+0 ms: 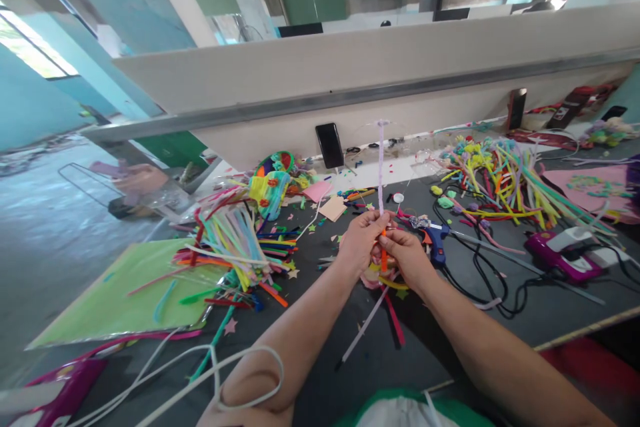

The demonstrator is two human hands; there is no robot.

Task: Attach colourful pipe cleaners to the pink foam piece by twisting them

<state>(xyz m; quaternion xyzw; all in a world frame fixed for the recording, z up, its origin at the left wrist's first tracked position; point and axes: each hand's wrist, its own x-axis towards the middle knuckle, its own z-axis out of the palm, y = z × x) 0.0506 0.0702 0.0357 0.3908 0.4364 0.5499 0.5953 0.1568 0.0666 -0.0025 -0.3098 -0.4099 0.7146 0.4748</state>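
Observation:
Close together over the dark table, my two hands meet around some pipe cleaners. My left hand (pixel 361 240) is closed, its fingertips pinching near the base of a lilac pipe cleaner (pixel 381 170) that rises upright and has a small crosspiece at its top. A short orange pipe cleaner (pixel 384 260) points down between the hands, and my right hand (pixel 409 255) pinches it with thumb and fingers. Just below lie a yellow pipe cleaner (pixel 393 282), a pale lilac strip (pixel 365 325) and a dark pink strip (pixel 395 321). My fingers partly hide where the pieces meet.
A blue glue gun (pixel 438 244) lies right of my hands, near black cables. Bundles of pipe cleaners lie left (pixel 233 240) and right (pixel 515 180). A phone (pixel 329 145) leans on the partition (pixel 280 80). A purple power strip (pixel 565 257) sits right; a white cable crosses my left forearm.

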